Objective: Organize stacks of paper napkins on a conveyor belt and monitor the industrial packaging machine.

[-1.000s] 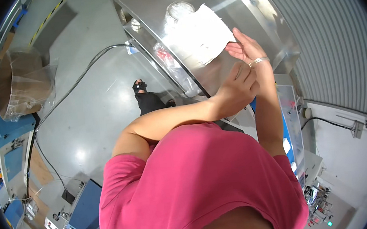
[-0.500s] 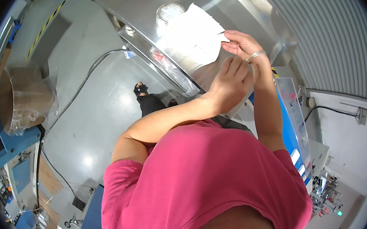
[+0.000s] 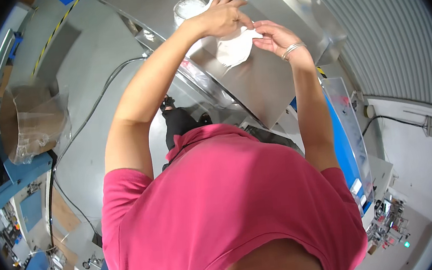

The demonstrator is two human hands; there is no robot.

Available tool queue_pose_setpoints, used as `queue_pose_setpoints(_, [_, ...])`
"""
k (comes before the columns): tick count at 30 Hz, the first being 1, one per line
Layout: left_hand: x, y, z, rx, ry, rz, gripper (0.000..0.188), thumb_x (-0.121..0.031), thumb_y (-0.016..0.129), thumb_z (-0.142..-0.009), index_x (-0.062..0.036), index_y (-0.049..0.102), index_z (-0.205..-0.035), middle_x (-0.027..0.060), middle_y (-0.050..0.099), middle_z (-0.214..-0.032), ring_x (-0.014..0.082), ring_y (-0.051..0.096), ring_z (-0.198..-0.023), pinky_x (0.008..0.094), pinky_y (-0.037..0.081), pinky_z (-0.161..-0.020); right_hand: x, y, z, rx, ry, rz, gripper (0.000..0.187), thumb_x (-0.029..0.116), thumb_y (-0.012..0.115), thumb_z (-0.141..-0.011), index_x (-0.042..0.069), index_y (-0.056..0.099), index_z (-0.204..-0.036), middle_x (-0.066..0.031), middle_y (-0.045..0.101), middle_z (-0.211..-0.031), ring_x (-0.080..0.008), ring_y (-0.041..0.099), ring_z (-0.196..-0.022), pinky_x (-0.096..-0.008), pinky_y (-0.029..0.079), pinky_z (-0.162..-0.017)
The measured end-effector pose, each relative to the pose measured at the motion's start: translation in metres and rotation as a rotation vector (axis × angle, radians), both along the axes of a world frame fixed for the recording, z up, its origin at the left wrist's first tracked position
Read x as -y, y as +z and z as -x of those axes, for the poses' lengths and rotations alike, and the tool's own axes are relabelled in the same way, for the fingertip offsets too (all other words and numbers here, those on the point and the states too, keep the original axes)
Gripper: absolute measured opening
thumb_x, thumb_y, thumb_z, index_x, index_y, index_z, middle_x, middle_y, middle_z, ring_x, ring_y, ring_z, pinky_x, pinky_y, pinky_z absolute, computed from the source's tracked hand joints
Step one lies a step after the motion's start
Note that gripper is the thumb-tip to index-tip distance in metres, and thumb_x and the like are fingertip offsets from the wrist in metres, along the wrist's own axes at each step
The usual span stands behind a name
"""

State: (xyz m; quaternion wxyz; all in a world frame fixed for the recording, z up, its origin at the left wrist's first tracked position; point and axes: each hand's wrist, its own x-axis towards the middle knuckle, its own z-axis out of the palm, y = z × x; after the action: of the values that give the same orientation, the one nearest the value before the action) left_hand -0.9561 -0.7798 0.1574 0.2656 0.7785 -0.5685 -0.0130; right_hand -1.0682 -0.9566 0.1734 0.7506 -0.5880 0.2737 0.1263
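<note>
A thin, bright white sheet with an uneven edge lies over the metal tabletop; I cannot tell if it is paper or cloth. My right hand, with a bangle on its wrist, pinches the sheet's right corner between thumb and fingers. Reaching across the sheet from the left, my left hand has its fingers bent down onto it, their tips close to those of my right hand. The left thumb is hidden. Just beyond my left wrist stands a round, pale container, partly covered by the hand and the sheet.
The shiny metal table has its edge along the left. A cable runs across the floor, and a plastic-lined cardboard drum stands far left. Corrugated grey panelling rises at right, beside a clear panel. Another person's foot shows near the table.
My left hand has moved up and away from beside my right wrist onto the white sheet. The right hand has shifted slightly to the left, still pinching the corner.
</note>
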Motion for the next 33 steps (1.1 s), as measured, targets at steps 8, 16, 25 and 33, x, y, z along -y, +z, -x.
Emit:
queue_pose_setpoints(8, [0.0,0.002,-0.009,-0.102,-0.054,-0.059,0.037,-0.006,0.041,-0.078,-0.02,0.067,-0.101,0.0153,0.041,-0.136,0.0323,0.029,-0.131,0.0456,0.026,-0.105,0.02,-0.004,0.015,-0.053,0.023,-0.008,0.024,0.007,0.057,-0.083,-0.003,0.058,-0.105,-0.0117,0.061,-0.098,-0.0183,0.063,-0.08,-0.0272,0.056,-0.075])
queue_pose_setpoints(16, [-0.002,0.005,0.002,-0.059,-0.03,-0.038,0.029,-0.012,0.043,-0.08,-0.0126,0.064,-0.1,0.0186,0.043,-0.132,0.0339,0.031,-0.129,0.0451,0.028,-0.104,0.027,-0.009,0.038,-0.097,-0.083,-0.003,0.024,0.01,0.059,-0.084,-0.001,0.06,-0.105,-0.0117,0.063,-0.097,-0.0181,0.064,-0.083,-0.0281,0.056,-0.075])
queue_pose_setpoints(25, [-0.007,0.004,0.008,0.027,0.028,-0.028,0.031,-0.018,0.043,-0.083,-0.0102,0.062,-0.106,0.0212,0.039,-0.135,0.0364,0.029,-0.13,0.0468,0.024,-0.106,0.02,-0.027,0.064,-0.149,-0.11,0.312,0.034,0.026,0.066,-0.082,0.008,0.059,-0.11,-0.0021,0.062,-0.1,-0.0123,0.062,-0.087,-0.0264,0.051,-0.078])
queue_pose_setpoints(33, [-0.029,0.008,-0.005,-0.324,0.085,0.233,0.034,-0.012,0.042,-0.083,-0.0129,0.063,-0.11,0.0211,0.043,-0.132,0.0362,0.034,-0.127,0.0447,0.026,-0.105,-0.018,0.008,0.016,-0.089,0.167,0.411,0.043,0.043,0.055,-0.086,0.008,0.058,-0.111,-0.0038,0.06,-0.106,-0.0115,0.059,-0.086,-0.0264,0.049,-0.077])
